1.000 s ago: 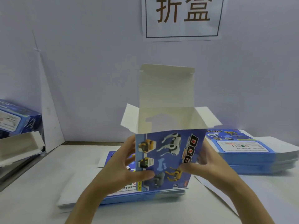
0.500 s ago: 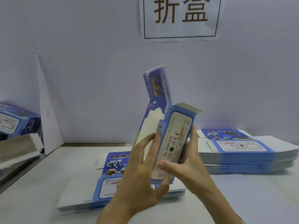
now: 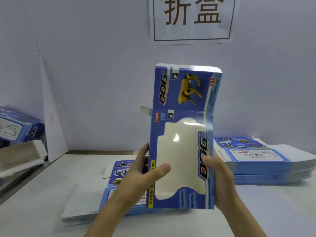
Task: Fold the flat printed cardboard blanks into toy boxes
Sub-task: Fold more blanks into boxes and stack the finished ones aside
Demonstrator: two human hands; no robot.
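The box is turning from its narrow side to show its window front, long axis upright above the tabletop. The left hand and right hand are gripping its lower edges, fingers curled round, with the open top flap standing well above both.

A pale lavender wall closed off the back of the work station, lit softly and evenly, with no hard shadows. A white paper sign hung high on it, bearing two large brown characters (折盒) inside a thin dark border, its top out of view. At left a white panel stood at an angle against the wall, narrowing toward the top. A white table filled the foreground, with a narrow dark strip showing where its far edge met the wall.
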